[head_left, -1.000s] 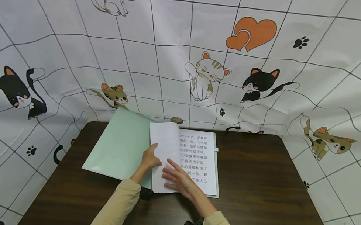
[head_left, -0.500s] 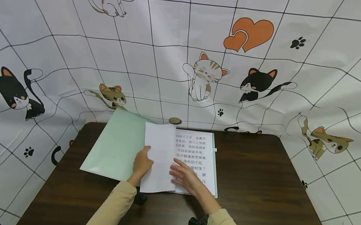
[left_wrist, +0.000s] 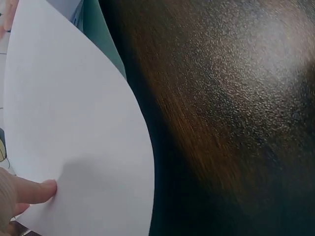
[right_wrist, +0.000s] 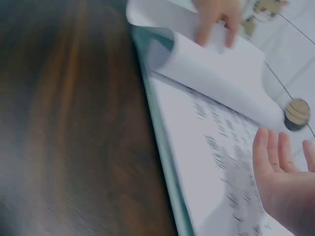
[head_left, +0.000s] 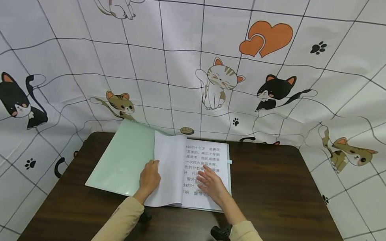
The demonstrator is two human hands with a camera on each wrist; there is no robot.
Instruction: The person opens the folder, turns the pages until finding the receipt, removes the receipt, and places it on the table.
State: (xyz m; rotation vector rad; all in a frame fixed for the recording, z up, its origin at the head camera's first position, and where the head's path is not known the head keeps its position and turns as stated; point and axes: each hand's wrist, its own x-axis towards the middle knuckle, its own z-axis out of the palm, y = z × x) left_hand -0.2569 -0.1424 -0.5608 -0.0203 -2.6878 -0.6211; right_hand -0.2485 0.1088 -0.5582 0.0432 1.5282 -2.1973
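While the folder (head_left: 125,160) lies open near the far edge of the dark table (head_left: 276,209), its glossy, pale green cover (head_left: 110,172) spreads out at left. Next, the left hand (head_left: 150,176) pinches the sheet (head_left: 171,169) near its left edge, thumb on top; blank and white, it bows upward into a soft curl. Beyond lies the white page (head_left: 188,200), with rows of black Chinese characters. Over it the right hand (head_left: 211,184) is empty, fingers spread. At far right juts a small pale tab (head_left: 229,161).
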